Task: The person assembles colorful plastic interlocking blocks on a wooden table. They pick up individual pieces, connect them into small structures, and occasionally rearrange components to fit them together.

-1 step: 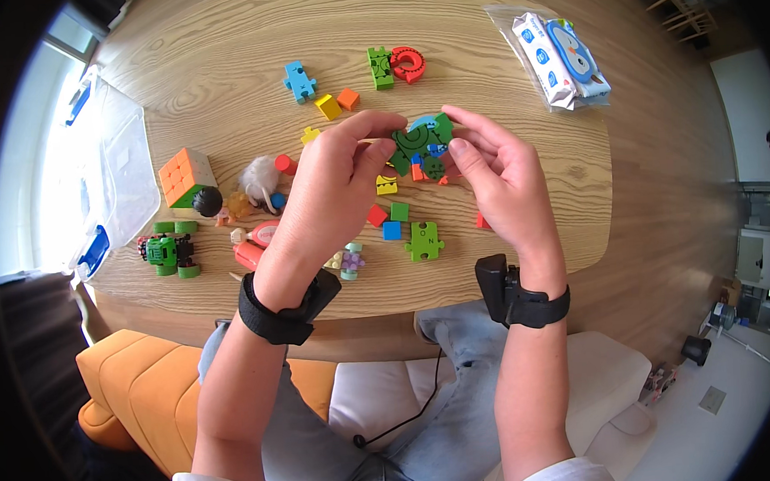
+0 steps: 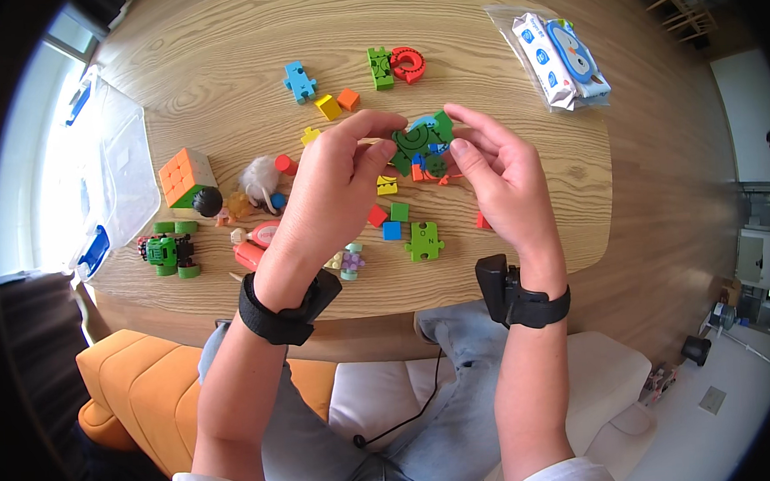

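Observation:
Above the middle of the table I hold a dark green jigsaw-like toy piece (image 2: 410, 145) marked with a curved black line. My left hand (image 2: 325, 174) pinches its left side between thumb and fingers. My right hand (image 2: 505, 171) has its thumb and fingers closed at the right side of the piece. Partly hidden behind the held piece lie small blue and orange-red toy pieces. Just below the hands are a yellow block (image 2: 386, 185), a red block (image 2: 377, 216), a green block (image 2: 399, 211), a blue block (image 2: 392, 231) and a light green puzzle piece (image 2: 424, 241).
Farther back lie a blue puzzle piece (image 2: 300, 82), a green puzzle piece (image 2: 380, 68) and a red curved piece (image 2: 408, 66). To the left are a puzzle cube (image 2: 186, 177), a green toy truck (image 2: 170, 251) and a clear plastic bin (image 2: 129, 171). A wipes pack (image 2: 558, 61) lies at far right.

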